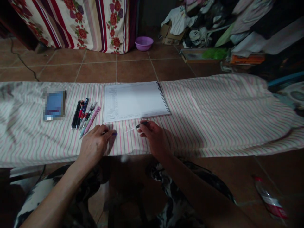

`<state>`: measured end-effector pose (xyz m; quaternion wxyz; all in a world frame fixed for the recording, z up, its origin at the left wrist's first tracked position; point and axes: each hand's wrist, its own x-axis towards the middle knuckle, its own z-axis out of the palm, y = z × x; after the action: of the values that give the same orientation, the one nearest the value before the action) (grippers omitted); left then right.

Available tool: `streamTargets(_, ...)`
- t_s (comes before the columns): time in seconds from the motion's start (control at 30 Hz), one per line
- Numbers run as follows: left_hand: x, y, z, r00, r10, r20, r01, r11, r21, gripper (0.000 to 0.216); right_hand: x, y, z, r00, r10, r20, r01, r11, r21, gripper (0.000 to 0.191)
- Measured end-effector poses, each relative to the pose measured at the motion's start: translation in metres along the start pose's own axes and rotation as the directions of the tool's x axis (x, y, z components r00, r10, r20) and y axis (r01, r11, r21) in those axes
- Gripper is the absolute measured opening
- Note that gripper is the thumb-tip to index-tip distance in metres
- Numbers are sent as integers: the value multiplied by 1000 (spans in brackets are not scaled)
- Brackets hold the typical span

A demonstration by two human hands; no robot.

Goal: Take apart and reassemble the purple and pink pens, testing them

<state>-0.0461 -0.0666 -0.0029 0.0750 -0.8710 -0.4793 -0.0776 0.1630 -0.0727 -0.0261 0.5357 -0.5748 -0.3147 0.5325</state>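
Note:
My left hand is closed in a pinch around a small dark pen piece with a blue end, mostly covered by the fingers. Opposite it, my right hand grips the black end of a pen refill. The refill's thin pale tube points left toward my left hand, with a gap between them. A spiral notebook, open to a mostly blank white page, lies just beyond both hands. Several pens lie side by side left of the notebook, near my left hand.
A striped cloth covers the long, low surface. A blurred-out blue object lies at its left. Across the tiled floor stand a purple basin and a cardboard box among piled clothes. A plastic bottle lies at lower right.

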Motion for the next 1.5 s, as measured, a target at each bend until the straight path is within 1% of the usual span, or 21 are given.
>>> streamTargets(0.1,2,0,-2,1000,-7,29,7,1000,-15,23,1,1,0,1000,3,-3,-3,1000,5,22)
streamTargets(0.23,3,1,-3,998,-29,55,31,999,-38,18,0,-1,0,1000,10,-11,-10,1000,2,22)
streamTargets(0.37,2,2,-5,1000,-14,22,15,999,-42,19,-1,-2,0,1000,18,-5,-18,1000,9,22)
streamTargets(0.57,2,1,-11,999,31,-20,-31,999,31,19,-1,-1,1,1000,19,-5,-19,1000,15,21)
streamTargets(0.97,-1,-4,-9,998,14,-62,-12,999,33,17,-1,-1,2,1000,1,-2,-1,1000,-20,21)
streamTargets(1.2,-1,-5,-13,1000,-7,-27,7,1000,18,22,-1,-4,3,1000,11,-3,-11,1000,-15,19)
streamTargets(1.33,-3,-7,-12,999,-13,-41,12,1000,-7,23,-1,-5,4,1000,18,-9,-18,1000,-11,18)
streamTargets(1.5,-5,-11,-10,999,-17,-33,17,1000,-3,21,0,-3,5,1000,4,4,-4,1000,-16,18)
